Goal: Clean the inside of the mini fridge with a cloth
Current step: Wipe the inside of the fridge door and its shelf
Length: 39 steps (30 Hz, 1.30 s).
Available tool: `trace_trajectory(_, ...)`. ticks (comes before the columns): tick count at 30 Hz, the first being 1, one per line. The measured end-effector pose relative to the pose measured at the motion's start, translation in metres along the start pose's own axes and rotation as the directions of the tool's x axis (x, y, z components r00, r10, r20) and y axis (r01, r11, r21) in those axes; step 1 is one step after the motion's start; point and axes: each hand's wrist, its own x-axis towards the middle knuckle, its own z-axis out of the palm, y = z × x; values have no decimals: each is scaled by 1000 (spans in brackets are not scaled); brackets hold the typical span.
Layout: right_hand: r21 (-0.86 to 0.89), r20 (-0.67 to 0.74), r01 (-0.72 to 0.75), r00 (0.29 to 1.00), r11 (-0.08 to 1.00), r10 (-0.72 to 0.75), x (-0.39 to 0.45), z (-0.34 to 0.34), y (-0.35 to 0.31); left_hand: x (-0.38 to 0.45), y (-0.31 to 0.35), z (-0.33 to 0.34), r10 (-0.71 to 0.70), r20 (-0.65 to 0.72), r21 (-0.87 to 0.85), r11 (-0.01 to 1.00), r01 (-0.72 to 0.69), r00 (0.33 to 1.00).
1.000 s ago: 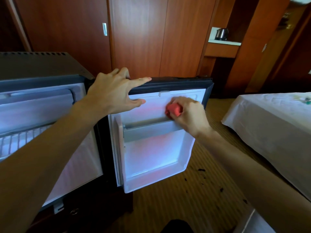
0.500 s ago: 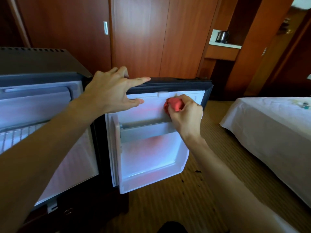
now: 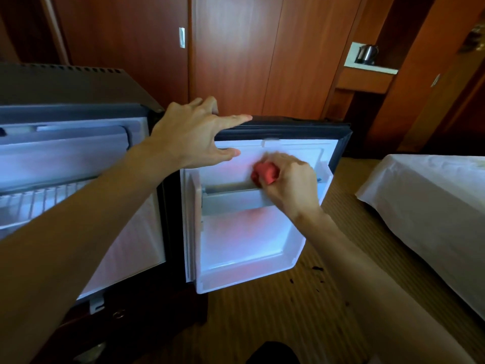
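Observation:
The black mini fridge [image 3: 65, 88] stands at the left with its white-lined door [image 3: 249, 240] swung open toward me. My left hand [image 3: 194, 135] rests on the door's top edge, fingers straight over the rim and thumb against the inner liner. My right hand [image 3: 294, 185] grips a bunched red cloth [image 3: 265, 174] and presses it on the upper inner panel of the door, just above the door shelf rail [image 3: 231, 198]. The fridge cavity with its wire shelf [image 3: 39, 198] shows at the left, partly behind my left forearm.
A bed with a white sheet [image 3: 433, 206] fills the right side. Wooden wardrobe doors [image 3: 236, 53] stand behind the fridge. A kettle [image 3: 367, 53] sits on a shelf at the back right. Dark crumbs [image 3: 317, 269] lie on the striped carpet below the door.
My right hand has slid the red cloth leftward and slightly down across the door's upper panel. My left hand has stayed on the door's top edge.

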Motion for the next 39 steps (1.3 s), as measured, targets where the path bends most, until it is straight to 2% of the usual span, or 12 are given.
trace_trajectory(3,92,-244,-219,941,971,235,9,-10,12,-1,0,0,2,-4,-6,1000,-2,1000)
trace_trajectory(4,83,-248,-214,941,973,229,8,-9,10,-1,0,0,1,-1,-13,1000,-1,1000)
trace_trajectory(8,8,65,11,998,1000,-12,-4,2,-3,-1,0,-1,-6,13,-7,1000,6,1000)
trace_trajectory(10,-8,25,-14,1000,1000,15,6,-5,4,-1,1,-1,-12,15,-1,1000,12,1000)
trace_trajectory(13,37,-230,-147,961,988,151,12,-11,7,0,1,-1,0,25,7,1000,0,1000)
trace_trajectory(14,27,-223,-129,966,991,131,8,-8,2,0,1,-1,0,24,6,1000,-1,1000)
trace_trajectory(18,-21,105,-8,994,1000,10,-5,3,-10,0,1,-1,-6,35,-4,1000,7,999)
trace_trajectory(20,5,53,-42,998,999,42,2,-3,-7,-1,1,-2,-15,25,-13,1000,15,1000)
trace_trajectory(23,79,-168,-185,966,980,196,10,-10,-1,-1,2,-2,-14,14,1,1000,14,1000)
trace_trajectory(28,-21,41,-60,997,998,61,-4,4,-18,0,1,-2,-16,22,-13,1000,16,1000)
trace_trajectory(33,78,-152,-168,972,983,178,9,-6,-9,0,1,0,-17,23,-18,1000,18,1000)
trace_trajectory(39,5,-31,-90,995,996,90,-5,9,-19,-2,1,-3,-18,25,-34,999,19,1000)
